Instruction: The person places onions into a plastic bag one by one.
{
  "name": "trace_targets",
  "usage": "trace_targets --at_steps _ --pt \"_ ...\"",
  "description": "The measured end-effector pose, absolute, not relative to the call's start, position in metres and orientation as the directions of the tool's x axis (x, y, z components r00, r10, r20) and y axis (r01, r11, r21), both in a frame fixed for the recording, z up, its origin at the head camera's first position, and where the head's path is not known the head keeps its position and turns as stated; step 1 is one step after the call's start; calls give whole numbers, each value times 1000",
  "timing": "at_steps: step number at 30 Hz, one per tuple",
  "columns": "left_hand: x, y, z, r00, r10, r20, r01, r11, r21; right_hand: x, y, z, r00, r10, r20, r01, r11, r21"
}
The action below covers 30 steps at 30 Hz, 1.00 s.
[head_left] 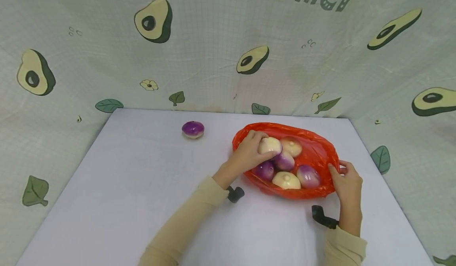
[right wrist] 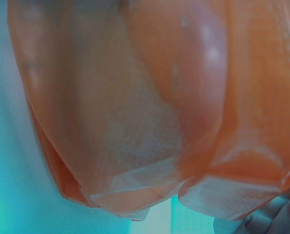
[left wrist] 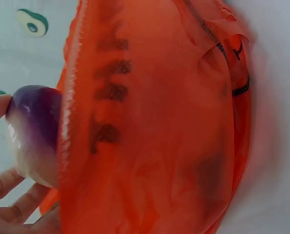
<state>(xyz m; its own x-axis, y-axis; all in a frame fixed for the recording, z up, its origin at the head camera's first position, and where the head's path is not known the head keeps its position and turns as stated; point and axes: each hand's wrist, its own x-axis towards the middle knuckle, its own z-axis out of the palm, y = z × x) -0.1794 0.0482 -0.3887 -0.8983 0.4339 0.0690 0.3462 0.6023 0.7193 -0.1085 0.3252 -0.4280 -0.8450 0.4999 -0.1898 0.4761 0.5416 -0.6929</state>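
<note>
My left hand [head_left: 249, 150] grips a glossy purple-and-white turnip [head_left: 270, 145] just inside the open mouth of a red plastic bag [head_left: 318, 151]. In the left wrist view that turnip [left wrist: 31, 129] shows beside the bag's rim, with the thumb above and fingers [left wrist: 3, 185] below. Several more turnips [head_left: 308, 176] lie in the bag, some purple side up, others cream side up. On the bag's right side, my right hand [head_left: 347, 183] pinches the rim between thumb and fingers. The right wrist view is mostly filled by the bag [right wrist: 110, 122], fingers partly visible at lower right.
A single turnip [head_left: 193, 129] sits on the white table [head_left: 124, 187] at the back, left of the bag. Behind and beside the table hangs a pale cloth [head_left: 206, 28] printed with avocados and leaves. Black wrist-camera mounts [head_left: 324, 217] stick out near both wrists.
</note>
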Motion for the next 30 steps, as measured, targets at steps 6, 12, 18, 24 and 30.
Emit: trace_targets --at_steps 6,12,18,24,30 --pt "-185 56 -397 -906 423 30 324 647 690 -109 325 -428 -843 502 -193 480 540 -691" --pt "-188 61 -402 -912 409 15 300 643 705 -108 326 -428 -842 503 -194 482 540 -690" --pt "-189 66 -407 -902 429 -39 318 724 612 -108 326 -428 -844 501 -191 479 544 -689" --pt "-187 71 -410 -873 480 -81 371 765 527 -107 325 -428 -847 502 -176 471 554 -687" --pt "-187 78 -412 -852 520 -61 439 772 460 -107 326 -427 -850 499 -168 465 561 -685"
